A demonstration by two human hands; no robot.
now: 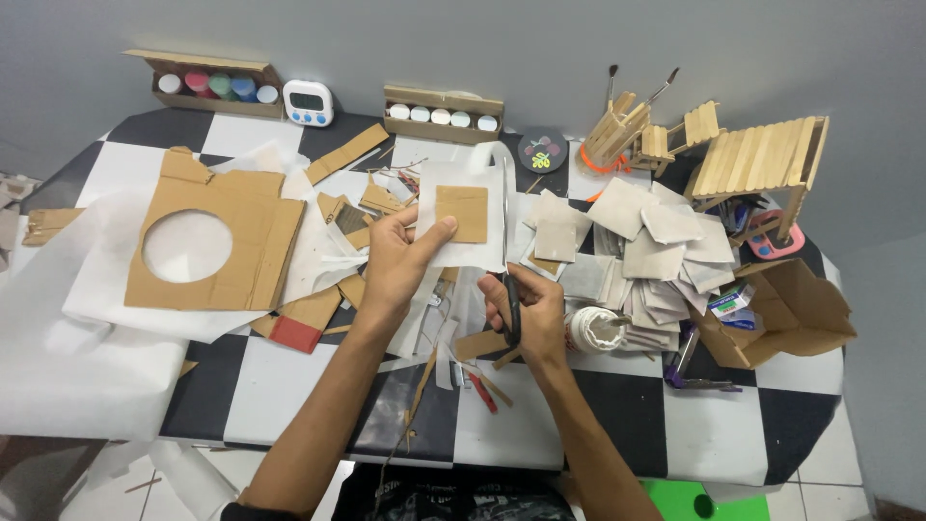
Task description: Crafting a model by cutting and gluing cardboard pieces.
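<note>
My left hand (403,253) holds up a white paper sheet (461,198) with a small brown cardboard square (462,212) stuck on it. The thumb presses the sheet's left edge. My right hand (526,309) grips black-handled scissors (508,275), whose blades run up along the right edge of the white sheet. Both hands hover over the middle of the checkered table (270,386).
A large cardboard piece with a round hole (217,246) lies at left on white paper. Paper-covered squares (656,241) pile at right beside a glue bottle (593,330) and a cardboard box (791,314). Paint pots (217,85), a timer (309,102) and stick furniture (762,159) stand at the back.
</note>
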